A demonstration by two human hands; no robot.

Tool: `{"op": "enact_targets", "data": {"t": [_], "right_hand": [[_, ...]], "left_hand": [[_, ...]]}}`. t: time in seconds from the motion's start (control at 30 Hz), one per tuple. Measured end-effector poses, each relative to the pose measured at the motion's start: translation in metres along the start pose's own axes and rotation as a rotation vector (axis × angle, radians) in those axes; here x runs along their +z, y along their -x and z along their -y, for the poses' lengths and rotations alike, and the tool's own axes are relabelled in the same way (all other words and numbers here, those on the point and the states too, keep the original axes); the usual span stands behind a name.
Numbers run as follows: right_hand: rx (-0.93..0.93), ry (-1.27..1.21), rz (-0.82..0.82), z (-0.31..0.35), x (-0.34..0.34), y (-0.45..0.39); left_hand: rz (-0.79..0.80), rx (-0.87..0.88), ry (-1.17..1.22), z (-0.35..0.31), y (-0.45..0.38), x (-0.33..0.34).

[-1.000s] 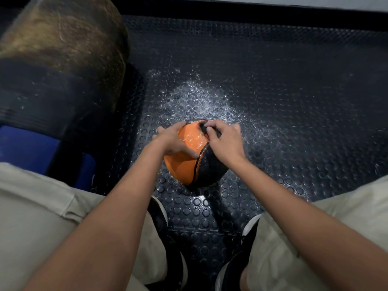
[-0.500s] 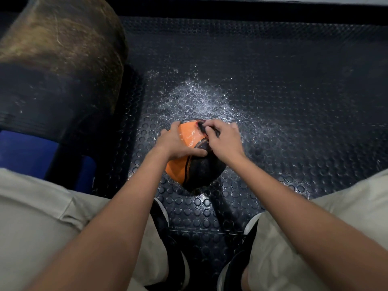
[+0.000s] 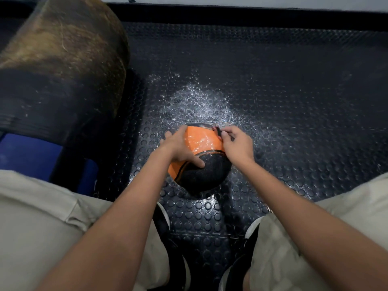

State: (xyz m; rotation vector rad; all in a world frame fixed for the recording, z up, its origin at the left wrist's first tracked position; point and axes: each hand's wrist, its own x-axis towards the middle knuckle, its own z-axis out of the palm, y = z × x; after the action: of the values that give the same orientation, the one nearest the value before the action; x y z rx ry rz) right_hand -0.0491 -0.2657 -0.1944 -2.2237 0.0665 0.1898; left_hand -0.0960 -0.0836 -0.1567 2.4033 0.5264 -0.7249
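Observation:
An orange and black ball (image 3: 201, 156) sits on the wet studded floor between my knees. Its orange panel faces up and shines with water; the black panel faces me. My left hand (image 3: 179, 147) lies over the ball's left side, fingers spread round it and thumb on the black panel. My right hand (image 3: 236, 143) is at the ball's upper right edge and pinches a small dark thing (image 3: 218, 131) against the ball; what it is I cannot tell.
The black rubber floor (image 3: 294, 101) has round studs and a splash of water drops beyond the ball. A big worn brown and black cylinder (image 3: 58, 66) stands at the left, with a blue object (image 3: 27, 156) below it. My shoes (image 3: 168, 238) are close under the ball.
The ball has turned under my hands, so more black panel faces me and the orange panel lies on top. My right hand has shifted to the ball's upper right edge.

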Motion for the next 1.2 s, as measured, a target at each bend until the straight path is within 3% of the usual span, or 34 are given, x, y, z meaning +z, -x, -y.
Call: {"op": "enact_targets", "data": {"t": [0.1,0.33,0.53,0.63,0.77,0.83,0.97,1.2], "right_hand": [[0.220,-0.031,-0.016,-0.010,0.000,-0.001],[-0.136,0.079,0.084,0.011,0.013,0.005],[0.211,-0.046,-0.015,-0.008,0.003,-0.002],[0.038,-0.019,-0.004,0.002,0.010,-0.001],[-0.203,0.078,0.161,0.015,0.011,0.004],[-0.161,0.052,0.115,0.008,0.005,0.002],[0.137,-0.018,0.039,-0.005,-0.002,-0.007],[-0.124,0.054,0.131,0.011,0.009,0.007]], "left_hand": [[0.076,-0.034,-0.016,0.004,0.000,0.000],[0.007,-0.026,0.057,0.009,0.001,0.012],[-0.091,0.022,0.097,0.002,0.002,0.020],[-0.076,0.017,0.043,0.000,0.002,0.017],[-0.061,0.026,0.008,0.001,0.001,0.011],[-0.049,0.013,0.024,0.001,0.004,0.011],[0.003,-0.025,0.058,0.001,0.007,0.012],[0.014,0.011,0.032,0.012,0.002,0.007]]}}
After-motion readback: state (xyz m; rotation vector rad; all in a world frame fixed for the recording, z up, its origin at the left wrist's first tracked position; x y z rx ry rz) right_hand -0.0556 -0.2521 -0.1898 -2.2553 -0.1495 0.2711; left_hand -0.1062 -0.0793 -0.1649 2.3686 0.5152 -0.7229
